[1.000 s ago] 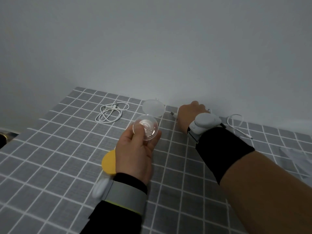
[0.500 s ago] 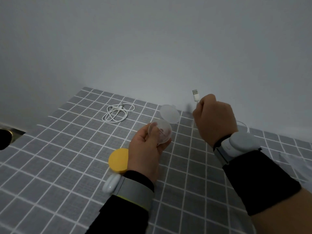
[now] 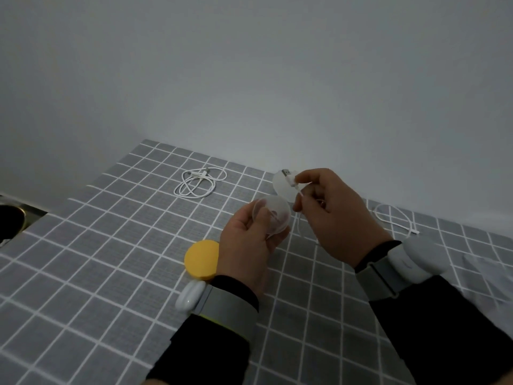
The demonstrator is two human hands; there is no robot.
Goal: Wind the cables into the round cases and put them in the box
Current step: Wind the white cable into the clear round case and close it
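My left hand [image 3: 247, 245] holds a clear round case half [image 3: 273, 215] upright above the table. Just right of it, my right hand [image 3: 333, 215] pinches a white cable [image 3: 291, 180] near its USB plug, which points up and left. The cable trails down between the hands and loops on the table behind my right wrist [image 3: 397, 220]. A second clear case half [image 3: 281, 187] lies on the table behind the hands. A yellow round case [image 3: 201, 259] rests beside my left wrist. Another coiled white cable [image 3: 198, 183] lies at the far left.
The table wears a grey cloth with a white grid [image 3: 97, 259]. A plain wall runs along its far edge. A dark round opening [image 3: 9, 220] sits off the table's left edge. A crumpled clear bag [image 3: 485, 270] lies at the right.
My right hand lifted the cable's plug end off the table and brought it in close beside the clear case half in my left hand.
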